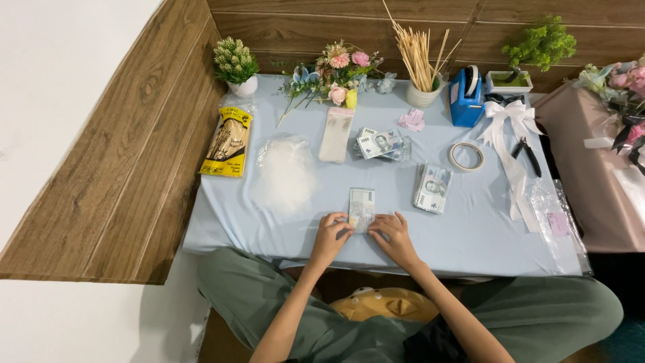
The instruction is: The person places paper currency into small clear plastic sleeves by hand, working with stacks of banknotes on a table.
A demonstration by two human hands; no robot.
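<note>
1. The left hand (330, 232) and right hand (392, 233) rest side by side at the near edge of the table (470, 228), which is covered in a pale blue cloth.
2. Both hands have their fingers curled down onto the near end of a single banknote (361, 207); the fingertips pinch or press its lower edge, while the rest of the note lies flat, pointing away from the person.
3. To the right of the note, apart from it, lies a stack of banknotes (433, 187); a second, looser pile of notes (380, 144) lies further back.
4. Left of the note sits a crumpled clear plastic bag (285, 171), and beyond it a yellow packet (228, 143) near the table's left edge.
5. A narrow clear sleeve (335, 134) lies behind the centre, beside the looser pile.
6. A roll of tape (466, 156) lies right of centre; a blue tape dispenser (466, 97), a white ribbon bow (508, 119) and dark pliers (528, 154) sit further right.
7. Along the back stand a small potted plant (236, 65), a bunch of artificial flowers (334, 75) and a cup of wooden sticks (421, 67).
8. Nothing lies between the hands and the note.
9. Wood-panelled walls (127, 168) enclose the table on the left and behind.
</note>
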